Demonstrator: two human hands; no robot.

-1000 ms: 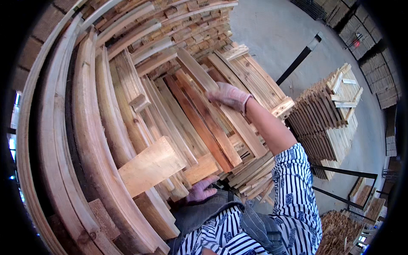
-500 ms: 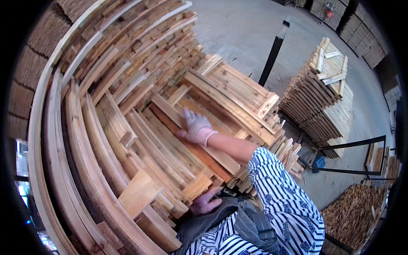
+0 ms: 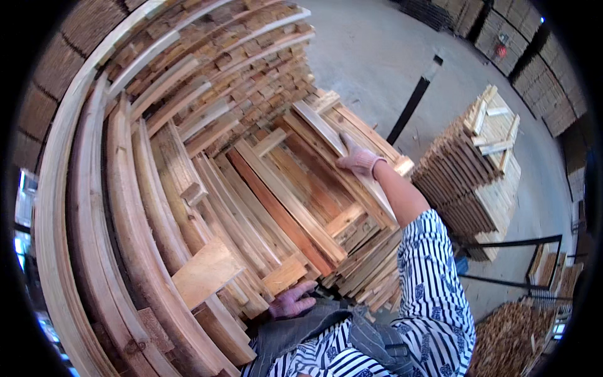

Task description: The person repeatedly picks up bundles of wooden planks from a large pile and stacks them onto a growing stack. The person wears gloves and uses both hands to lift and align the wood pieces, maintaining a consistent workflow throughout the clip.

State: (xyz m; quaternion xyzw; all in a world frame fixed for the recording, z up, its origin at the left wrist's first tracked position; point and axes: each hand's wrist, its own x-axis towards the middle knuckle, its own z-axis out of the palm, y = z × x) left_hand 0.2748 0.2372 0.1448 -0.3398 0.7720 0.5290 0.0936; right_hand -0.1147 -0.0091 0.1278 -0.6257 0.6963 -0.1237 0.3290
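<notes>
Currently, long boards (image 3: 130, 207) are running well to the left of the gloved left hand (image 3: 293, 301), which is lying with fingers parted just beside a wooden block (image 3: 284, 274). Ahead of it, a reddish plank (image 3: 276, 210) is stretching between both hands. The gloved right hand (image 3: 358, 159) is pinching a pale plank (image 3: 319, 129) across its width, while slatted panels (image 3: 468, 166) are standing stacked to that hand's right.
</notes>
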